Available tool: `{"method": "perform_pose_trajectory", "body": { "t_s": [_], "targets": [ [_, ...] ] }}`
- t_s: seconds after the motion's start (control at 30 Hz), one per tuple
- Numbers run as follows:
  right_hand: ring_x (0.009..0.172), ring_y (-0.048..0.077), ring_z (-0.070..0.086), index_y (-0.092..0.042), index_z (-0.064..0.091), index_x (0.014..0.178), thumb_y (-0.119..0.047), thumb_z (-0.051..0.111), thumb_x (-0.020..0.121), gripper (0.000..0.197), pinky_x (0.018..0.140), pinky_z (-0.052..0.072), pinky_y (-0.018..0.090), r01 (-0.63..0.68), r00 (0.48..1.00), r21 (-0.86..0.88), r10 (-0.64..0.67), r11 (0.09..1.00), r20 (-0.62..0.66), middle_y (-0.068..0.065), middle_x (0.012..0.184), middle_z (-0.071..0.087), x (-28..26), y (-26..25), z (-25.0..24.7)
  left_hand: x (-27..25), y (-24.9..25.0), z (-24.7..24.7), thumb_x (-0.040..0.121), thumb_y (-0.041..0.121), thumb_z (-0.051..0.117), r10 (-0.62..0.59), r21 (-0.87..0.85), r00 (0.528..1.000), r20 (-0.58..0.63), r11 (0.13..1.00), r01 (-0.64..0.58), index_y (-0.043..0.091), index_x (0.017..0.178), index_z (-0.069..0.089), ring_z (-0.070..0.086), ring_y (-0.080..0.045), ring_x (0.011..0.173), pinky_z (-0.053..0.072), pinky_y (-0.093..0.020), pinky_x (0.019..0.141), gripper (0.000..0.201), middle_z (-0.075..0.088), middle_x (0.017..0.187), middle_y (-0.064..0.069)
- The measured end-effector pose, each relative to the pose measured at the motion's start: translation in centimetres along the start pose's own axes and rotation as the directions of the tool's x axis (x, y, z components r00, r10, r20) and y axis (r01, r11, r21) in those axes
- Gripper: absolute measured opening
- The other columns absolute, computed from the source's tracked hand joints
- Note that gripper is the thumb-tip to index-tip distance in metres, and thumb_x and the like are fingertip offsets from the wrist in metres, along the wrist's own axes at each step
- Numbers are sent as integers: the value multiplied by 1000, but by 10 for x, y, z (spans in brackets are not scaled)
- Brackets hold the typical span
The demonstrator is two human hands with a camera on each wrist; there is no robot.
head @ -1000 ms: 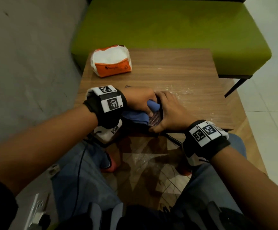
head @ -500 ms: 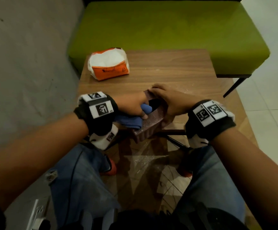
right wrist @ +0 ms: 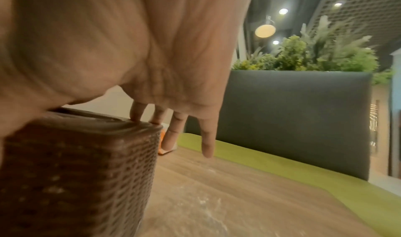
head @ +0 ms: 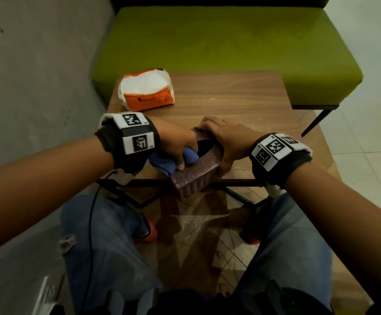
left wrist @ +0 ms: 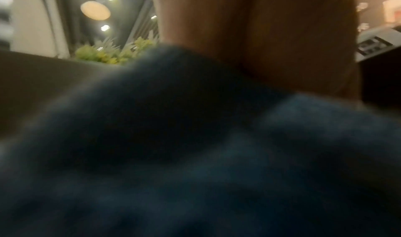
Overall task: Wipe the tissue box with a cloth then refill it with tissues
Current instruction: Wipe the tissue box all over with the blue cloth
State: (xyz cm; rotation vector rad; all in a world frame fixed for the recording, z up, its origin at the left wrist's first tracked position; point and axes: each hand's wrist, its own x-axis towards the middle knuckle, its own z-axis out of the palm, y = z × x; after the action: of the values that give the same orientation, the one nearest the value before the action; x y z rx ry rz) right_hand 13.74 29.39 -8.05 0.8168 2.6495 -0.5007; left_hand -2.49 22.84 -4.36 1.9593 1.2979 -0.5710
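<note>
The tissue box [head: 196, 169] has tipped at the surface's near edge — right hand [head: 228, 137] steadies it, left hand [head: 175, 144] clutches the cloth [head: 173, 160] — wipe firmly along the weave.

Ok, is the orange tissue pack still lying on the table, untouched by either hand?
Yes, the tissue pack lies at the table's far left corner, well apart from both hands working at the box.

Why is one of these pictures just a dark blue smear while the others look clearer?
In the left wrist view the blue cloth sits right against the lens, out of focus and shadowed; only the ceiling lamps behind it read. The right wrist view is brighter, with motion blur on the woven tissue box and palm. The head view is dim but sharp, its wide lens bending the green bench.
</note>
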Motion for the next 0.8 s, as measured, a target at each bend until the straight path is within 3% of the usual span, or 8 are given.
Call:
{"method": "perform_pose_trajectory", "body": {
  "t_s": [0.07, 0.17, 0.27, 0.37, 0.47, 0.53, 0.67, 0.8],
  "targets": [
    [139, 29, 26, -29, 16, 151, -33, 93, 51, 126, 103, 37, 58, -3, 1000, -131, 5, 991, 15, -4, 159, 11, 1, -4, -7, 6, 7, -6, 77, 14, 74, -37, 64, 996, 75, 997, 33, 10, 96, 63, 54, -19, 79, 45, -34, 78, 22, 63, 90, -6],
    [143, 26, 20, -31, 16, 152, -33, 85, 65, 111, 107, 27, 66, -49, 998, -247, 39, 968, -42, -5, 159, 15, -3, -9, -10, 12, 11, -8, 79, 21, 73, -60, 71, 998, 22, 996, 58, 12, 98, 61, 53, -19, 80, 43, -32, 73, 24, 60, 89, -4],
    [145, 24, 18, -22, 22, 150, -25, 64, 86, 77, 110, 27, 60, -156, 955, -55, 136, 986, -265, 2, 158, 22, -16, -17, 10, 12, 3, 2, 81, 31, 70, -104, 25, 985, -138, 994, 109, 7, 97, 62, 55, -23, 79, 43, -34, 71, 30, 63, 90, -11],
    [148, 24, 9, -15, 6, 155, -42, 69, 81, 101, 114, 25, 55, -137, 953, 234, 192, 962, -233, 4, 162, 6, -34, -34, 35, 11, -1, 18, 83, 32, 68, -149, -101, 940, -307, 987, 123, 5, 99, 63, 59, -26, 83, 46, -35, 74, 32, 65, 93, -12],
    [149, 18, -13, -12, -8, 154, -51, 73, 74, 120, 116, 12, 57, -122, 987, 251, 144, 960, -70, 1, 162, -17, -41, -46, 44, 17, 0, 35, 84, 33, 67, -225, -214, 850, -476, 967, 136, 8, 88, 59, 58, -27, 79, 47, -40, 73, 27, 61, 83, -8],
    [149, 16, -11, -12, -3, 155, -54, 73, 74, 119, 115, 11, 58, -116, 984, 232, 143, 966, -104, 0, 162, -15, -37, -45, 42, 19, 3, 41, 84, 36, 64, -263, -236, 806, -529, 959, 158, 15, 82, 53, 56, -25, 76, 49, -39, 71, 23, 59, 79, -5],
    [150, 13, 4, -19, 9, 155, -54, 76, 71, 113, 117, 18, 55, -89, 971, 134, 116, 987, -208, -7, 163, 0, -31, -31, 38, 8, 0, 30, 86, 37, 64, -152, -199, 877, -455, 978, 66, 10, 92, 60, 53, -16, 73, 43, -28, 66, 28, 63, 87, -6],
    [150, 13, 4, -22, 12, 154, -53, 78, 69, 112, 116, 17, 55, -75, 983, 38, 80, 996, -166, -8, 163, 1, -28, -26, 31, 0, 3, -1, 81, 32, 71, -25, -40, 981, -193, 999, 17, 10, 92, 60, 48, -11, 67, 37, -11, 57, 26, 57, 84, -1]
  ]
}}
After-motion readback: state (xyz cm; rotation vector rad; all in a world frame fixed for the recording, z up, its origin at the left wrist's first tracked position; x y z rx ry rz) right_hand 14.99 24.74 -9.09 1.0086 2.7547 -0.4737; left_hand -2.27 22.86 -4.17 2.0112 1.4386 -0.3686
